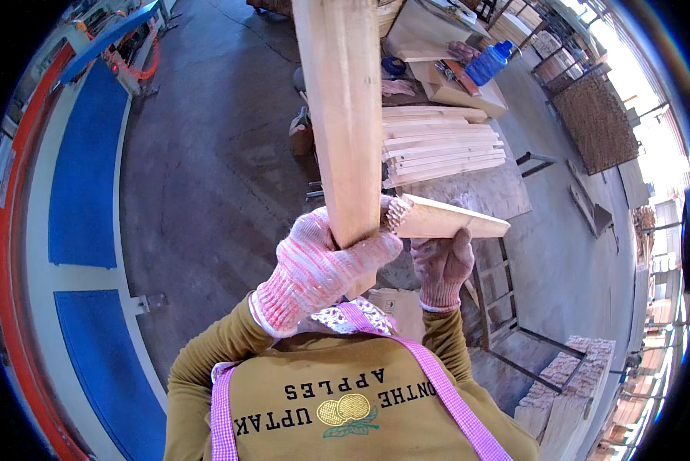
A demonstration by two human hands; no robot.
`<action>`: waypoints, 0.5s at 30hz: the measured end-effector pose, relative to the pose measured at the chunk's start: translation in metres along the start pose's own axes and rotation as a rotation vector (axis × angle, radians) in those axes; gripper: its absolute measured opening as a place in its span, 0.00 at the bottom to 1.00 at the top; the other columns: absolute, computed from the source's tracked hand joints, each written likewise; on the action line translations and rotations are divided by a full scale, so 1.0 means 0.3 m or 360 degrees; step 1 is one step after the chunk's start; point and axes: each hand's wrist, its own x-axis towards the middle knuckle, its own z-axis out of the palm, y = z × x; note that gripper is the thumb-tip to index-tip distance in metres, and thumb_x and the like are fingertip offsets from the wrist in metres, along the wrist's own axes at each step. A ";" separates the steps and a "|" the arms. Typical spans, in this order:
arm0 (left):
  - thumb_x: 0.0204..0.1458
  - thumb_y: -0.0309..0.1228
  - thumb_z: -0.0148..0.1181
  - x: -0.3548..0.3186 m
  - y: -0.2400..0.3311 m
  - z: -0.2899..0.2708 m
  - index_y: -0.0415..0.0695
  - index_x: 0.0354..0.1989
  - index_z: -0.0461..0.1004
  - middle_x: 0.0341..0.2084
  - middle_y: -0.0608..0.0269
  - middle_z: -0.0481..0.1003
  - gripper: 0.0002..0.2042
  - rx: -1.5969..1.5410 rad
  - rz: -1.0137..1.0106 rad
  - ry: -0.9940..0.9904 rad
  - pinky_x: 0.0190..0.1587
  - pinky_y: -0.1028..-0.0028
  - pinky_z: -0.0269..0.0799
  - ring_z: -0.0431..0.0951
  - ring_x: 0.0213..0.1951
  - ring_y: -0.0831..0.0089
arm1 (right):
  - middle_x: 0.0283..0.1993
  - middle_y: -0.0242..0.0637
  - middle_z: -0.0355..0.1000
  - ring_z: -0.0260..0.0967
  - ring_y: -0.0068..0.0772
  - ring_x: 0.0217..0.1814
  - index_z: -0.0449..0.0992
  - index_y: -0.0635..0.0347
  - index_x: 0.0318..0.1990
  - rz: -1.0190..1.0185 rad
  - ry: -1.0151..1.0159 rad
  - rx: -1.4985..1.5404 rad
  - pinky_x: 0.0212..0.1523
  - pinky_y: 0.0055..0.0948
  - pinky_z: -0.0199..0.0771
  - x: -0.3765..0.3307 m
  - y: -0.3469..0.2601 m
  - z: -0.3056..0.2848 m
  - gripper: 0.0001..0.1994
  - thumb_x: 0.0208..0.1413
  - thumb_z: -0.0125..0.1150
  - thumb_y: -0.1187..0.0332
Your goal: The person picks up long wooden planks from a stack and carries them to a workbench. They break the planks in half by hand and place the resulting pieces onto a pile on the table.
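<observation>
A long pale wooden board [341, 115] stands nearly upright in front of my chest and runs out past the upper edge of the view. Around its lower part my left hand [322, 265], in a pink and white knitted glove, is closed with the thumb across the near side. My right hand [443, 269], in a dirtier glove of the same kind, grips a second wooden piece [452, 219] from below. This piece points off to the right. Its rough, toothed end lies close beside the board, next to my left thumb; whether they touch I cannot tell.
Beyond my right hand, several pale wooden strips [445, 146] lie stacked on a worktable [468, 194]. A blue bottle [488, 63] stands behind them. On the left runs a blue and white machine [91, 177]. A metal frame [517, 326] and stacked wood [567, 384] are at lower right.
</observation>
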 end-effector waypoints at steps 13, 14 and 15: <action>0.55 0.53 0.57 0.020 -0.011 0.028 0.33 0.53 0.71 0.39 0.52 0.78 0.32 0.0039 -0.0029 -0.0063 0.38 0.71 0.77 0.79 0.33 0.71 | 0.49 0.51 0.75 0.77 0.45 0.47 0.65 0.69 0.59 0.0039 -0.0043 0.0105 0.46 0.49 0.81 -0.010 -0.006 0.004 0.22 0.61 0.56 0.66; 0.55 0.53 0.57 0.021 -0.007 0.034 0.33 0.53 0.71 0.39 0.52 0.78 0.32 0.0046 -0.0013 -0.0068 0.37 0.71 0.77 0.79 0.33 0.71 | 0.49 0.51 0.75 0.77 0.44 0.47 0.65 0.69 0.59 0.0033 -0.0037 0.0115 0.46 0.48 0.80 -0.013 -0.008 -0.001 0.22 0.61 0.56 0.66; 0.55 0.53 0.57 0.023 -0.008 0.035 0.32 0.53 0.71 0.39 0.52 0.78 0.32 0.0065 -0.0009 -0.0068 0.37 0.71 0.77 0.79 0.33 0.71 | 0.49 0.50 0.75 0.77 0.44 0.47 0.65 0.69 0.59 0.0034 -0.0034 0.0122 0.46 0.48 0.80 -0.013 -0.008 -0.005 0.22 0.61 0.57 0.66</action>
